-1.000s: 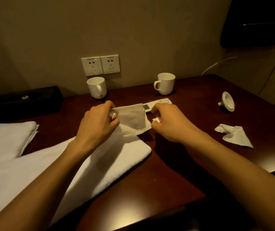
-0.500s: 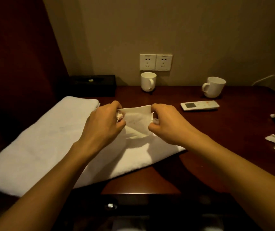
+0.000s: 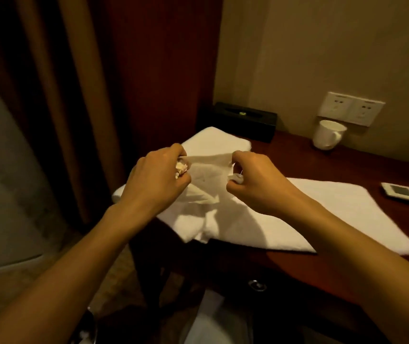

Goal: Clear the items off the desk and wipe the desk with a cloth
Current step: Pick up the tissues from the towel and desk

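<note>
We are finding no brand, label or writing that can be read: the screen of the remote at the desk's right edge is too dim, and the green mark on the black tissue box at the back left corner is too small to make out. We are holding a thin white tissue stretched between both hands above the left end of the desk; it is creased, faintly translucent, and sagging in the middle. Our left hand is curling round one edge of it, with a crumpled cream scrap bunched in the same grip. Our right hand is pinching the opposite edge between thumb and bent fingers, along with a small pale object we cannot identify. Beneath the hands a thick white towel is lying folded along the desk's front, its left end overhanging the left edge. A white mug is standing at the back edge below a double wall socket.
</note>
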{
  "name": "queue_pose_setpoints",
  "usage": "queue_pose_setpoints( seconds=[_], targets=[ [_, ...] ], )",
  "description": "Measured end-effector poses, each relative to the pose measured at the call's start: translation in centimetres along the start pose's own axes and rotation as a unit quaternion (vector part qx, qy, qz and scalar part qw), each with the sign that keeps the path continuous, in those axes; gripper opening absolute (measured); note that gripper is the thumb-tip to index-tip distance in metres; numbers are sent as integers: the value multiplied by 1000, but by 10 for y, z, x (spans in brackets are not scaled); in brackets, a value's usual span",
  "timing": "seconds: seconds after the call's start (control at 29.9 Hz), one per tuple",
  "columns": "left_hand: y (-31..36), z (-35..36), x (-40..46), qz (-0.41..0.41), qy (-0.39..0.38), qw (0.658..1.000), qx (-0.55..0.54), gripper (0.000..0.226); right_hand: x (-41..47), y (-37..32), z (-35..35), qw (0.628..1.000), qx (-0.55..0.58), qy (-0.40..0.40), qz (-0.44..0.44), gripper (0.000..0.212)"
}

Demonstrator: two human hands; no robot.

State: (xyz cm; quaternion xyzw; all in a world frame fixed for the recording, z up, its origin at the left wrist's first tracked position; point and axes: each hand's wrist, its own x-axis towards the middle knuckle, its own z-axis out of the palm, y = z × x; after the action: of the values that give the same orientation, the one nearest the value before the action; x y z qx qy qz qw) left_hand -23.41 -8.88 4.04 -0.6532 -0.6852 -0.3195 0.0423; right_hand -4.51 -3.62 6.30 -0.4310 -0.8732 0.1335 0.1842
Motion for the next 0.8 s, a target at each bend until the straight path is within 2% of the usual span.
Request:
queue_pose_setpoints(
  seconds=[0.1, 0.33, 0.43, 0.6, 0.8],
  targets=[
    [-25, -17, -16, -28, -2, 1000, -10, 20, 11, -26, 13, 1000, 14, -12, -25, 18],
    [-113, -68, -83, -128, 28, 991, 21, 21, 28, -121, 89, 982, 101, -85, -134, 42],
    [-143, -75, -114, -166, 30, 985, 28, 21, 30, -147, 120, 972, 131, -114, -160, 41],
    [-184, -71, -162, -228, 27, 972, 41, 20, 33, -171, 179, 965, 132, -152, -167, 24],
    [-230, -47, -215, -288, 9, 957, 42, 22, 32, -184, 260, 954, 161, -208, -144, 38]
  ],
)
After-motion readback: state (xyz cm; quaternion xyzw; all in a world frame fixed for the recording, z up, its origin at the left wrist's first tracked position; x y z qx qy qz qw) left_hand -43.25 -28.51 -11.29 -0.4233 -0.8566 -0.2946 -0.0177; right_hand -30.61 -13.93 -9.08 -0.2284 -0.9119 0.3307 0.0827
